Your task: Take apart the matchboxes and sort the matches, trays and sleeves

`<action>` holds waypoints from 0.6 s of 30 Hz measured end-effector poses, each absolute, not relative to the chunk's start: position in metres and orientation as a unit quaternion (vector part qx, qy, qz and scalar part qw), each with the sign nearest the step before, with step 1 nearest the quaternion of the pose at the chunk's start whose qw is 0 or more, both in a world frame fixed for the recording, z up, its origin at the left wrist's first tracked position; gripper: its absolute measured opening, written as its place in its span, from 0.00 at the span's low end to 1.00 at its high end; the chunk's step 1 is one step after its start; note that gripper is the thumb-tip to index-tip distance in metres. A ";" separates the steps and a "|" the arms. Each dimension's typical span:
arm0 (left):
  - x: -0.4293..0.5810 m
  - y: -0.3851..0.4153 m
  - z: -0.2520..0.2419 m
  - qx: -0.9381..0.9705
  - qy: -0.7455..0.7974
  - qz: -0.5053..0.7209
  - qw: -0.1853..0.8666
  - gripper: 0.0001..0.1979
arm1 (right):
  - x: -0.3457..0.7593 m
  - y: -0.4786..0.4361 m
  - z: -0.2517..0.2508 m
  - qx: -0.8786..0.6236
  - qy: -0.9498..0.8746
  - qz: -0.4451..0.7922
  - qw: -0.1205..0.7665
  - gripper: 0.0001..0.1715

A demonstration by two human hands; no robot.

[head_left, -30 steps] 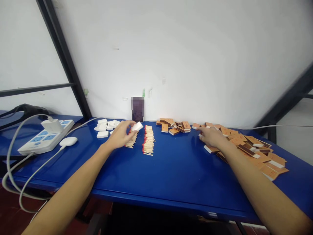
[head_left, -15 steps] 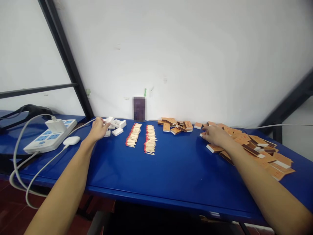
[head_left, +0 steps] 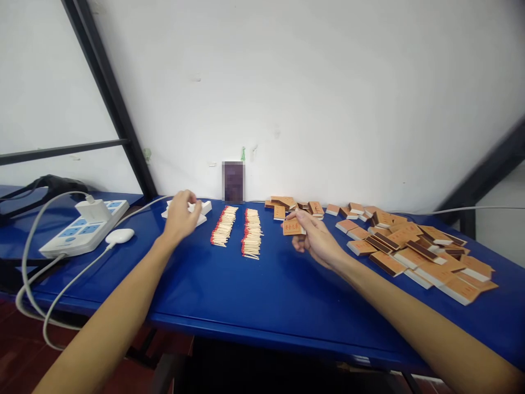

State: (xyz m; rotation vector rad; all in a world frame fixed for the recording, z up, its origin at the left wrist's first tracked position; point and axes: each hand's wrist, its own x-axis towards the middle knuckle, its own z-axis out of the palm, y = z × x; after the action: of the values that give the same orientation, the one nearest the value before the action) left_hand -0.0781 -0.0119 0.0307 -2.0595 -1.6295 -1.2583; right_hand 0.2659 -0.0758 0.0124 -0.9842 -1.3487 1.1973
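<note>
My right hand (head_left: 314, 236) pinches an orange matchbox (head_left: 292, 227) above the middle of the blue table, thumb on top; a white edge shows at its end. My left hand (head_left: 184, 214) is over the small white matchbox trays (head_left: 203, 208) at the back left. Its fingers are curved, with a gap between thumb and forefinger where white shows; I see nothing clearly gripped. Between the hands lie two rows of red-tipped matches, a left row (head_left: 223, 227) and a right row (head_left: 252, 232).
A large pile of orange matchboxes (head_left: 422, 251) spreads over the right side. A smaller heap (head_left: 283, 202) lies against the wall. On the left stand a white power strip (head_left: 88, 230) with cables and a white round-ended device (head_left: 120, 236). A dark pixelated rectangle (head_left: 233, 183) stands at the back.
My right hand has moved left from the matchbox pile, bringing a matchbox with it. My left hand has shifted slightly right over the white trays.
</note>
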 end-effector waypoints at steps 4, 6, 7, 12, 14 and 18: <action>-0.022 -0.044 0.034 -0.790 -0.405 -0.454 0.075 0.06 | 0.248 -0.091 0.015 -0.289 -0.493 0.652 0.498 0.14; -0.002 -0.061 0.035 -0.805 -0.349 -0.474 0.072 0.07 | 0.245 -0.096 0.016 -0.273 -0.486 0.685 0.470 0.17; 0.005 -0.068 0.034 -0.817 -0.323 -0.473 0.071 0.07 | 0.244 -0.098 0.016 -0.272 -0.485 0.692 0.460 0.20; 0.016 -0.080 0.027 -0.875 -0.237 -0.415 0.085 0.05 | 0.239 -0.102 0.016 -0.261 -0.476 0.710 0.449 0.22; 0.016 -0.079 0.023 -0.883 -0.228 -0.402 0.087 0.05 | 0.239 -0.102 0.017 -0.251 -0.463 0.721 0.450 0.22; 0.014 -0.077 0.021 -0.887 -0.214 -0.404 0.065 0.09 | 0.240 -0.102 0.019 -0.255 -0.446 0.728 0.455 0.22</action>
State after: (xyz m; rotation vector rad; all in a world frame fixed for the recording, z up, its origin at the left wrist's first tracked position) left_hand 0.0141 -0.0769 0.0207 -2.6770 -0.6470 -1.2190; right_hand 0.2404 -0.1020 0.0189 -0.6292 -1.0993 1.7948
